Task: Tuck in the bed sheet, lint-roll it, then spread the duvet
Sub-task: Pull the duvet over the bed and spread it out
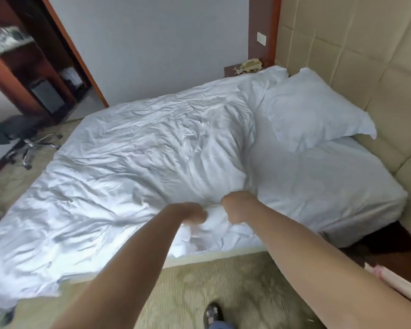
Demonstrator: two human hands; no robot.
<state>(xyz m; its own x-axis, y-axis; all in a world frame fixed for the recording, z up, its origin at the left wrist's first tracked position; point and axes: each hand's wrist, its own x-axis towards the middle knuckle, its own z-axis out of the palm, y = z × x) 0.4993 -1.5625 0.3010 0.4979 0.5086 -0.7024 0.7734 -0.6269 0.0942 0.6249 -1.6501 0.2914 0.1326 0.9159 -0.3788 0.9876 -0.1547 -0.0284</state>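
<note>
On carpet (pixel 199 281), bed under rumpled duvet (pixel 140 157).

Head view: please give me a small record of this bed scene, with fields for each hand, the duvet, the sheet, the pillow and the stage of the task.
left hand: fingers curled, gripping the duvet's near edge; blurred
right hand: fist gripping the same edge, beside the left hand
duvet: white, wrinkled, spread over most of the bed, hanging over the near side at the foot end
sheet: bare near the headboard
pillow: at the head, against the headboard
stage: spreading the duvet, not yet smooth
</note>
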